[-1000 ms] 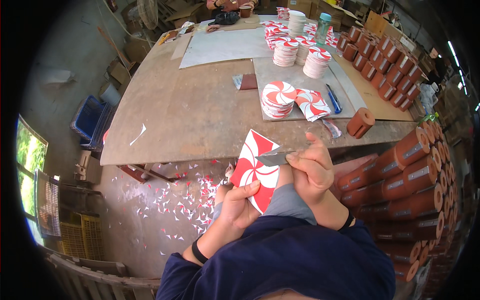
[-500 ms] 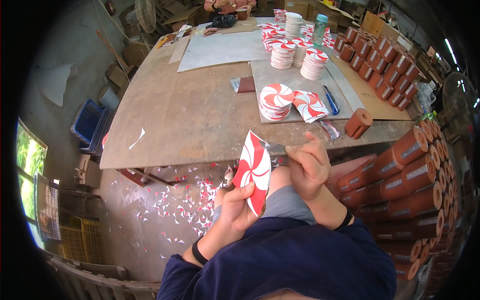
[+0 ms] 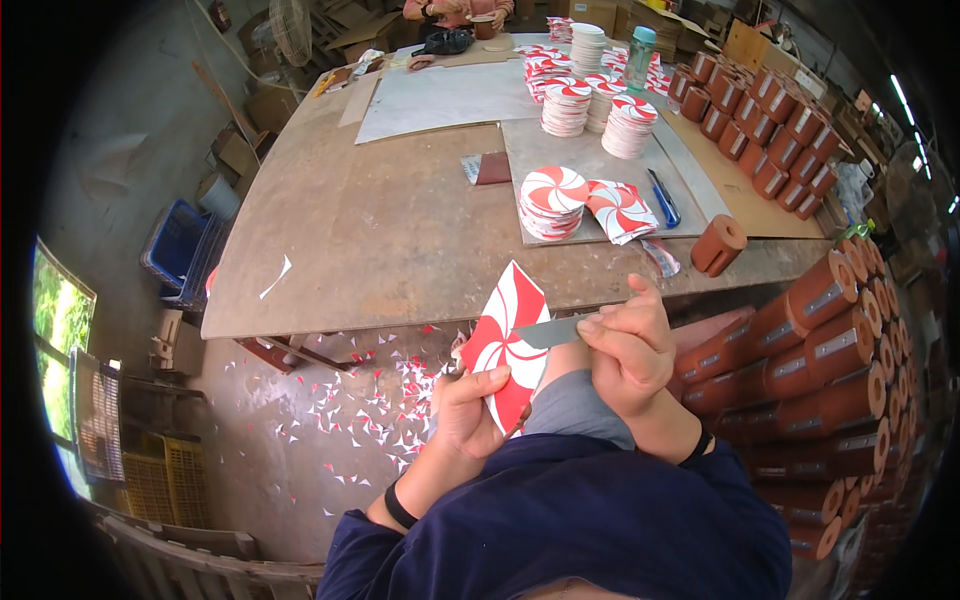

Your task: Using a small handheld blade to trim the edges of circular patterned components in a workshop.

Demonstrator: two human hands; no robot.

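Note:
My left hand (image 3: 474, 408) is closed on a red-and-white swirl-printed paper piece (image 3: 507, 318), thumb on its lower face, held tilted above my lap. Its outline has pointed ends at top and bottom. Between the fingers and thumb of my right hand (image 3: 632, 345) is a flat grey metal blade (image 3: 553, 332). The blade's tip lies over the middle of the print; whether it touches the paper, I cannot tell. On the table beyond are a stack of round swirl discs (image 3: 553, 202), a pile of uncut swirl sheets (image 3: 621, 210) and a blue utility knife (image 3: 663, 199).
A brown cylinder (image 3: 718, 246) stands at the edge of the table (image 3: 350, 240). Many more cylinders (image 3: 790, 345) are stacked close on my right. Further disc stacks (image 3: 629, 127) and a bottle (image 3: 640, 60) stand farther back. Paper scraps (image 3: 370, 400) litter the floor. Another person (image 3: 470, 12) sits across the table.
My right hand has shifted slightly right and down, and the blade now shows broadside across the print instead of at the paper's right edge. The paper has turned slightly in my left hand.

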